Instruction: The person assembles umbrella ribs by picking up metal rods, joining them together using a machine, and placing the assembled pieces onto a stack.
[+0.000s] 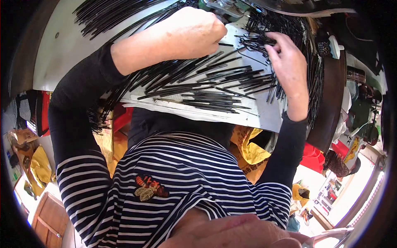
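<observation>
My left hand [209, 32] is closed in a fist over the far part of the white tabletop, beside a metal device [228, 8]. Whatever is in its fingers is hidden from this view. At the right, my right hand [288, 62] reaches over a tangled heap of short black pieces [254, 41]. Its thumb and forefinger are apart, with the tips at the heap's edge. Thin black sticks [186, 74] lie spread in loose rows between my forearms and along the near table edge.
A thick bundle of long black sticks [111, 14] lies at the far left of the white table [56, 62]. More black strands hang over the right side, by a dark brown edge [333, 99]. Yellow cloth or bags [252, 146] sit below the near edge.
</observation>
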A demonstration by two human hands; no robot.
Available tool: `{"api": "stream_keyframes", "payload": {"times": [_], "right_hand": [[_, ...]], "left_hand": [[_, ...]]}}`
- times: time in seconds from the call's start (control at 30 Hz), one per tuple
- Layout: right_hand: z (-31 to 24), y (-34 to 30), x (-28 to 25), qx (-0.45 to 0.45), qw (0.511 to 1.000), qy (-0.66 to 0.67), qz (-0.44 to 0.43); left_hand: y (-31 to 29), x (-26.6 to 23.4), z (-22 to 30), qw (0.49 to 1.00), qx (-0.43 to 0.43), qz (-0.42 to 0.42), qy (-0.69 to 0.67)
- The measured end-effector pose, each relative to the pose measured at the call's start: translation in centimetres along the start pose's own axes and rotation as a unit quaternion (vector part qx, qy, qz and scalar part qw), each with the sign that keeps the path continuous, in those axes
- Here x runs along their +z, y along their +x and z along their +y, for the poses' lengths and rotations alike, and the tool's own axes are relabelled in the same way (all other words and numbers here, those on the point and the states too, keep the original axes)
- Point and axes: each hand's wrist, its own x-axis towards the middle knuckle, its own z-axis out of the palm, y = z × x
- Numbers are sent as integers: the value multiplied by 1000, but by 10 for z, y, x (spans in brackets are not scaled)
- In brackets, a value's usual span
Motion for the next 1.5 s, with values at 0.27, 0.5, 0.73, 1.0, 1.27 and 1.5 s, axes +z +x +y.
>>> {"api": "stream_keyframes", "payload": {"times": [0.27, 0.5, 0.73, 1.0, 1.27, 1.5], "right_hand": [[-6, 16, 22, -129, 988, -89, 10], [-11, 17, 21, -157, 987, -24, 32], [-24, 19, 25, -121, 982, 81, 117], [-42, 25, 38, -8, 964, 252, 79], [-48, 33, 32, 92, 861, 498, -33], [-48, 36, 30, 89, 853, 512, -44]], "left_hand": [[3, -11, -6, 984, -24, 32, -171], [4, -33, -16, 969, -58, 21, -237], [13, -17, -35, 916, -140, -16, -376], [11, -15, -45, 891, -158, 20, -425], [12, -16, -46, 869, -157, 24, -469], [13, -16, -47, 863, -154, 17, -481]]}}
